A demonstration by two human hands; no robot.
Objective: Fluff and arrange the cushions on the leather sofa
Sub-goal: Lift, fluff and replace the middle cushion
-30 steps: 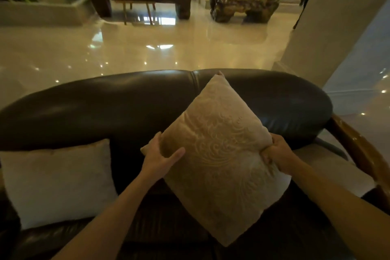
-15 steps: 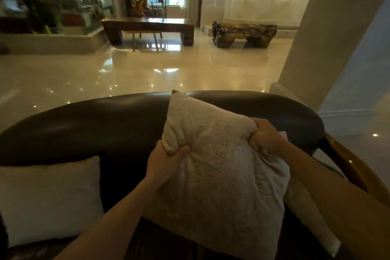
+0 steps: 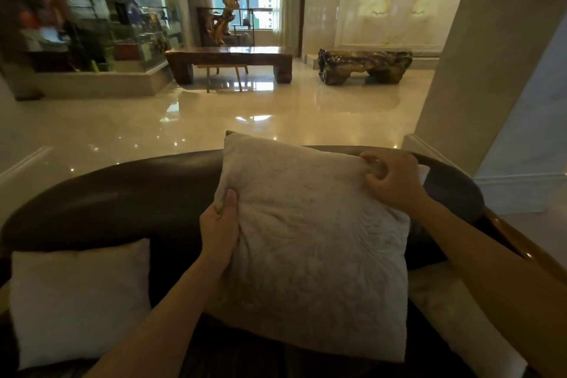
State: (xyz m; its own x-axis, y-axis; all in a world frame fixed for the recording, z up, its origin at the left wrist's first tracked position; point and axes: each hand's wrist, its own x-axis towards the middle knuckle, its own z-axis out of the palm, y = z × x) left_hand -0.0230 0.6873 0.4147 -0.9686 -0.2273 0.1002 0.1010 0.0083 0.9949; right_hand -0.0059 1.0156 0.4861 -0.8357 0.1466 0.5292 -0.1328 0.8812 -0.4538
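The left hand [image 3: 219, 228] is closed, pinching the patterned cushion [image 3: 310, 248] at its nine-o'clock edge. The right hand [image 3: 391, 176] clenches fabric at its one-o'clock corner, above the leather sofa [image 3: 122, 193].

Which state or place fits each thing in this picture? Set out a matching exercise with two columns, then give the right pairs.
Column one:
1. patterned cushion
2. plain white cushion
3. left hand
4. right hand

Column two:
A. pinches the cushion's top right corner
B. leans alone at the sofa's left end
C. held upright by both hands
D. grips the cushion's left edge

Pairs: 1-C, 2-B, 3-D, 4-A
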